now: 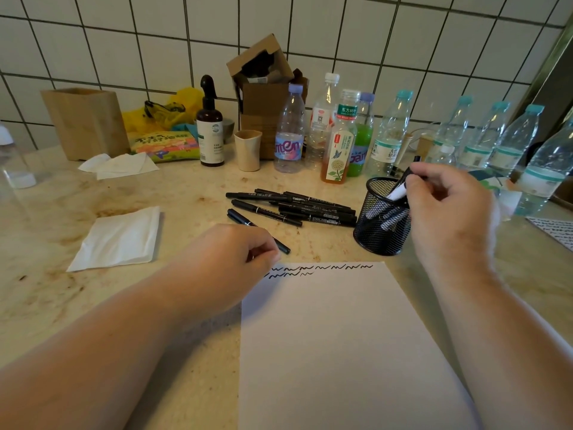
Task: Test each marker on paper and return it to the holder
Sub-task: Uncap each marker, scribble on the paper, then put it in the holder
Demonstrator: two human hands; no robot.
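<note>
**Dropping a tested marker into the holder while the next one got picked up**

The right hand (pixel 446 197) was at the rim of the mesh holder (pixel 383 218), fingers curled round a marker (pixel 400 189) whose lower end was already inside the rim, tilted, not upright. A few markers already leaned inside the holder. The left hand (pixel 235 252) lay on the bench (pixel 186 193) at the top left corner of the paper (pixel 338 336), fingers pinched on a second marker (pixel 257 226) that lay flat, its tip poking out past the knuckles. A pile (pixel 297 206) of more markers lay just behind it, between the left hand and the holder. The paper carried two rows of squiggles (pixel 319 270) along its top edge, the second row short.

Judged step: return of the tested marker, roughly midway through the task given the pile left.

To do it well: the marker should have gone in along the holder's near wall, released only once its end was well below the rim, so it would not tip out or knock the light mesh holder over. The holder sat near the paper's top right corner, so a sideways shove could have slid it. Bottles (pixel 341 144) crowded close behind; the wrist needed to stay low and forward of them. The left hand's marker should have been lifted clear of the pile, not dragged through it.
</note>
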